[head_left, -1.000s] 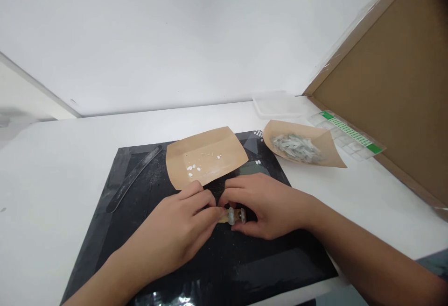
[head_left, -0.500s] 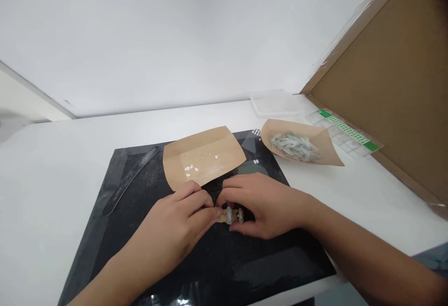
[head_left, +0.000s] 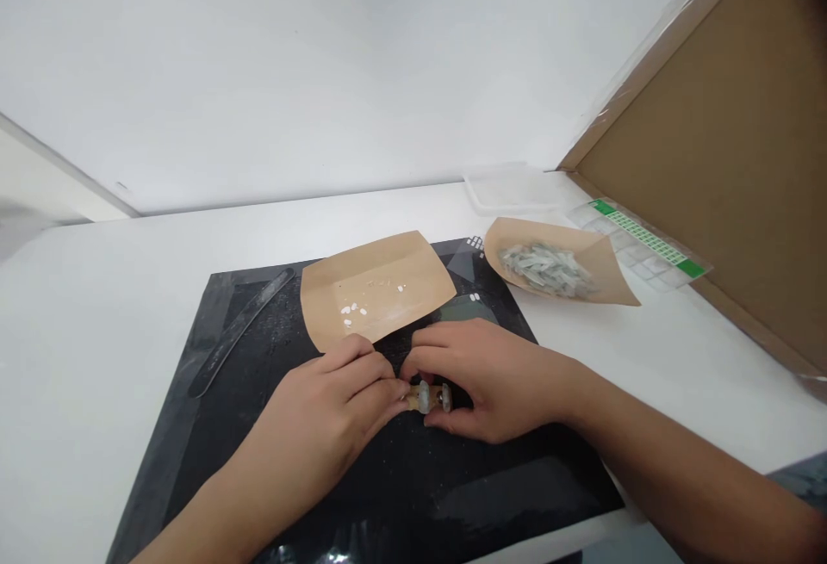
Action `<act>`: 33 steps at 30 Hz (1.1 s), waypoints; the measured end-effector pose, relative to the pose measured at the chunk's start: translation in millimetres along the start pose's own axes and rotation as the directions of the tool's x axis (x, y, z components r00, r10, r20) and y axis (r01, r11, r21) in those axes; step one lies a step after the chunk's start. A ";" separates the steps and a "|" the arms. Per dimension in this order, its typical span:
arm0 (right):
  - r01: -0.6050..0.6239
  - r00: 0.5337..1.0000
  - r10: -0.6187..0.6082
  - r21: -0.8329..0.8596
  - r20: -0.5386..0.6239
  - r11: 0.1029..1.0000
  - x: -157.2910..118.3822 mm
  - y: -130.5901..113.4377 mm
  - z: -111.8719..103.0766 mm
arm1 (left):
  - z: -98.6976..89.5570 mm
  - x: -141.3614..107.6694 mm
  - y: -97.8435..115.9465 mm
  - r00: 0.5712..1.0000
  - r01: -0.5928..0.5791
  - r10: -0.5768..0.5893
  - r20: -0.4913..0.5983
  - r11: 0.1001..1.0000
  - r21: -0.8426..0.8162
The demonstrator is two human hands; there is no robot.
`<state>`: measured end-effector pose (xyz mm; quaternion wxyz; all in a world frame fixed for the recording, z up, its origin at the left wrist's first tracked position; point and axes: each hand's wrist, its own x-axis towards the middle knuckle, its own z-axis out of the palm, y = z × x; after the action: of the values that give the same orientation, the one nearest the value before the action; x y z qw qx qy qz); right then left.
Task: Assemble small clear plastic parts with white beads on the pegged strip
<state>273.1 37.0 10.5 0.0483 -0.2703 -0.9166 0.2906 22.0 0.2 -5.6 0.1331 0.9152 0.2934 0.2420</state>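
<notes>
Low over the black mat (head_left: 413, 495), both hands meet at a short tan strip (head_left: 414, 404) carrying pale, translucent pieces (head_left: 424, 397) that look like false nails. My left hand (head_left: 329, 418) is closed, thumb and fingertips pinching the strip's left end. Curled around the right part of it is my right hand (head_left: 484, 379), with the index fingertip above and the thumb below. The fingers hide part of the strip. Just beyond them lies a brown paper tray (head_left: 388, 263) with small white bits (head_left: 354, 309) in it.
A black nail file (head_left: 242, 331) lies on the mat's left. Another paper tray (head_left: 611, 267), at back right, holds a pile of clear nail tips (head_left: 549, 269). Behind are a clear plastic lid (head_left: 510, 194), a green-labelled divided case (head_left: 646, 241) and a cardboard panel (head_left: 711, 133).
Both hands stay almost in place around the tan strip. Only a slight shift of the fingers and of the camera view shows.
</notes>
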 end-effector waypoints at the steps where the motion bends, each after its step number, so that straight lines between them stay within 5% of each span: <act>1: 0.001 1.000 -0.001 0.000 -0.001 1.000 0.0 0.0 0.0 | -0.1 0.3 0.3 1.000 0.003 -0.003 -0.006 1.000 0.005; 33: -0.006 1.000 0.007 0.069 0.000 0.998 -0.3 -0.7 -2.1 | -14.4 -3.7 0.0 0.993 0.097 -0.094 -0.075 0.995 0.028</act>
<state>273.6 37.5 12.7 0.0569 -0.2715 -0.9051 0.3222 12.0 -0.6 5.3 0.1192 0.8925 0.3454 0.2645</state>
